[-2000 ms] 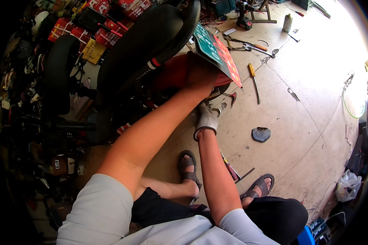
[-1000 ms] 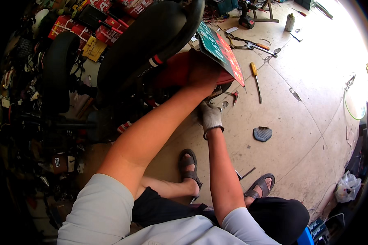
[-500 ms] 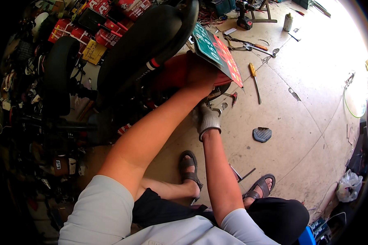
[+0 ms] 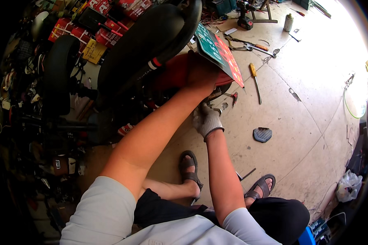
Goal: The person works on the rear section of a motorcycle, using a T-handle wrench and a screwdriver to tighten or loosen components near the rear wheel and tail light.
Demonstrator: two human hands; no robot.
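Observation:
My left hand is bare and reaches under the scooter's rear end, in shadow below the number plate; its fingers are hidden. A grey-white knitted glove covers my right hand, which is low beside the rear wheel. The gloved fingers look curled, and whatever they grip cannot be made out. Close to them shows a curved metal piece. The scooter's black seat and red rear body lie to the left. A red-handled tool rests just beyond the glove.
On the tiled floor lie a yellow-handled screwdriver, a dark rubber pad and several tools around a wrench. Farther back stand a cordless drill and a spray can. Red boxes and cluttered parts fill the left.
My right wrist has turned and shifted slightly right, showing more of the glove's back. My left hand stays under the plate, almost unmoved.

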